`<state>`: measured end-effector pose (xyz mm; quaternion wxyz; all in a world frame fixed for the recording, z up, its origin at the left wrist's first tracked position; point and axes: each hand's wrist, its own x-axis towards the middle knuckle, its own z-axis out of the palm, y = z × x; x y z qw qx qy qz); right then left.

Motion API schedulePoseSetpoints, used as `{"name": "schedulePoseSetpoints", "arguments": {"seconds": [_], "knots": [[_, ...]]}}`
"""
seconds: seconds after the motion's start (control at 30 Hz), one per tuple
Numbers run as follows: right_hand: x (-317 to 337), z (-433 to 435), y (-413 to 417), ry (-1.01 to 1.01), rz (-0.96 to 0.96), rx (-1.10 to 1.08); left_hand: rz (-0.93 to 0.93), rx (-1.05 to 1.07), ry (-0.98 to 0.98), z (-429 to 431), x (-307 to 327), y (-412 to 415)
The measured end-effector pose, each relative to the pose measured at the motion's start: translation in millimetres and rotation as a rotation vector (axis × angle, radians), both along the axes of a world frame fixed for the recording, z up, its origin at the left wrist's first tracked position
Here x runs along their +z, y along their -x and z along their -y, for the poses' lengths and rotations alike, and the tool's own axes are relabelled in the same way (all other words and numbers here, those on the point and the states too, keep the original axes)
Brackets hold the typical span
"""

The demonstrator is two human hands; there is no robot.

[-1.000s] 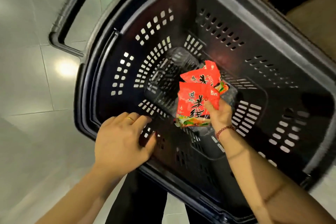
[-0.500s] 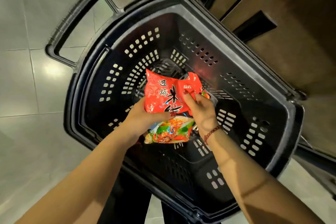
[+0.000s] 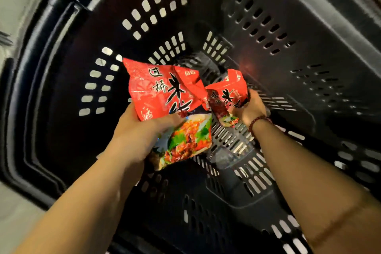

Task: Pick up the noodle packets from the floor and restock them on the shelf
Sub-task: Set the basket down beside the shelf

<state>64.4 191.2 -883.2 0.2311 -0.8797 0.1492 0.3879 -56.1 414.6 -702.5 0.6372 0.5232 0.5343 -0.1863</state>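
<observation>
Two red noodle packets with black characters are inside a black plastic basket. My left hand grips the larger packet by its left side, thumb across its front, holding it above the basket floor. My right hand grips the second, crumpled packet low near the basket's bottom, fingers curled round its right edge. The two packets touch at the middle. The shelf is out of view.
The basket's perforated walls surround both hands on all sides. Its slotted floor lies just under the packets. Pale tiled floor shows past the basket rim at the left and lower left.
My left hand now holds the first packet alone; my right hand has let go of it and gripped the second packet deeper in the basket. The view has closed in on the basket.
</observation>
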Motion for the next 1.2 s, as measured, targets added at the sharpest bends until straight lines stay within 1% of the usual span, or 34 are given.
{"name": "schedulePoseSetpoints", "arguments": {"seconds": [0.13,0.2,0.27,0.37,0.4,0.47,0.57,0.63,0.7,0.77,0.83,0.97,1.0,1.1,1.2], "knots": [[-3.7,-11.3,1.7,0.137,-0.024,0.143,0.044,-0.001,0.039,4.9,0.4,1.9],[-0.5,-14.2,7.6,0.181,-0.047,0.134,0.045,-0.001,0.036,7.2,0.1,2.4],[16.6,-12.2,20.9,0.136,-0.03,0.025,0.062,0.028,0.055,8.4,3.3,3.2],[55.7,-5.0,47.0,-0.061,-0.091,-0.318,0.097,0.037,0.083,12.2,23.0,7.5],[74.6,-5.6,51.7,-0.117,-0.051,-0.388,0.109,0.026,0.089,12.9,33.2,8.8],[116.9,-8.3,59.5,-0.225,0.065,-0.431,0.151,0.007,0.104,13.9,56.9,12.5],[194.5,-5.0,68.7,-0.436,0.088,-0.59,0.192,0.025,0.12,11.8,102.6,16.4],[246.2,0.2,74.4,-0.494,0.133,-0.689,0.197,0.043,0.111,5.4,133.5,19.4],[302.5,5.0,77.2,-0.536,0.206,-0.765,0.209,0.054,0.044,-0.6,174.4,19.4],[361.0,7.8,78.2,-0.536,0.271,-0.799,0.233,0.053,-0.005,-5.6,224.7,17.5],[418.6,9.6,79.7,-0.527,0.341,-0.789,0.281,0.013,0.021,-9.5,277.2,15.0],[527.7,13.6,86.8,-0.574,0.477,-0.728,0.399,-0.13,0.094,-16.8,376.2,15.0],[550.0,16.1,91.0,-0.589,0.503,-0.726,0.428,-0.167,0.088,-18.5,395.3,14.2],[612.3,17.8,102.7,-0.653,0.608,-0.831,0.499,-0.234,0.107,-19.4,442.8,9.3],[657.6,27.1,119.2,-0.667,0.678,-0.876,0.566,-0.261,0.116,-10.9,478.2,4.3]]}}
